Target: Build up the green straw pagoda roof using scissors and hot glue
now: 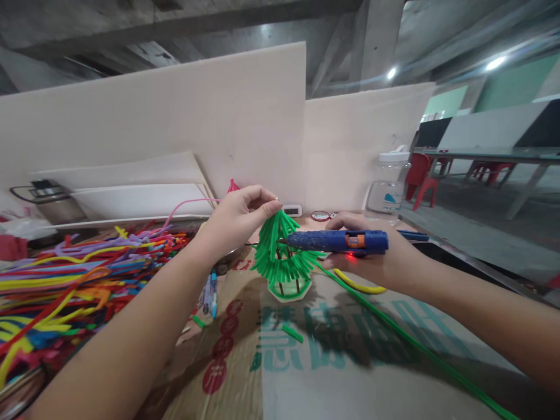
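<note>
Green pipe-cleaner tree (280, 256) upright on cardboard sheet (350, 361), left hand (238, 219) pinching its top, right hand (371, 256) gripping blue glue gun (336, 241), nozzle at the tree, mixed-colour pipe cleaners (65, 280) heaped left.

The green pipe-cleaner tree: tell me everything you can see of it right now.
The green pipe-cleaner tree is a small cone of fuzzy green stems, looped in drooping tiers, over thin dark upright sticks on a pale round base rimmed in green. It stands upright on the printed cardboard near the middle of the bench. The left hand pinches its tip from above. The blue glue gun, held level in the right hand, points its nozzle into the upper right side.
</note>
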Demonstrator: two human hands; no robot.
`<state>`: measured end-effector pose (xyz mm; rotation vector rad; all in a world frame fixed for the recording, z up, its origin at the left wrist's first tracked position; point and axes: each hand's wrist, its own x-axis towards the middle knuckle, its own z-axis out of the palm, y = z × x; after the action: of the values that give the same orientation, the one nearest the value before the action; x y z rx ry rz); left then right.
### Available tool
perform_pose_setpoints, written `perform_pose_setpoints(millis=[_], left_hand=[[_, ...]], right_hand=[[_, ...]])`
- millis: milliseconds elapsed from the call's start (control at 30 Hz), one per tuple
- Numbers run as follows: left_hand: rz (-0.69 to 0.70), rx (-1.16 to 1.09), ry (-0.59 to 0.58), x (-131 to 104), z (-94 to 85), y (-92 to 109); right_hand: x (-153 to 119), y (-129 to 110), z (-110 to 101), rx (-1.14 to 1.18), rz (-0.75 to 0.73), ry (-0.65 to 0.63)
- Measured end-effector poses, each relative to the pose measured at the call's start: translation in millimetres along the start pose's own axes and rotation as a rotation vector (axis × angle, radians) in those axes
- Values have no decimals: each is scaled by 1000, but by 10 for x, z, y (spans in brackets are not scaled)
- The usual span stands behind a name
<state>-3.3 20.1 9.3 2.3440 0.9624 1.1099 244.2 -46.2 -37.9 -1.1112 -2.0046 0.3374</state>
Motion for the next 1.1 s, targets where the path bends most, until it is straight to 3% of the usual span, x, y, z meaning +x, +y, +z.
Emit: perform_pose_setpoints(millis=[367,1100], left_hand=[[1,16,19,-16,5,24],[-5,15,64,-20,56,60]], right_hand=[[-3,-103,-3,-43,27,70],[8,-45,-13,-19,71,123]])
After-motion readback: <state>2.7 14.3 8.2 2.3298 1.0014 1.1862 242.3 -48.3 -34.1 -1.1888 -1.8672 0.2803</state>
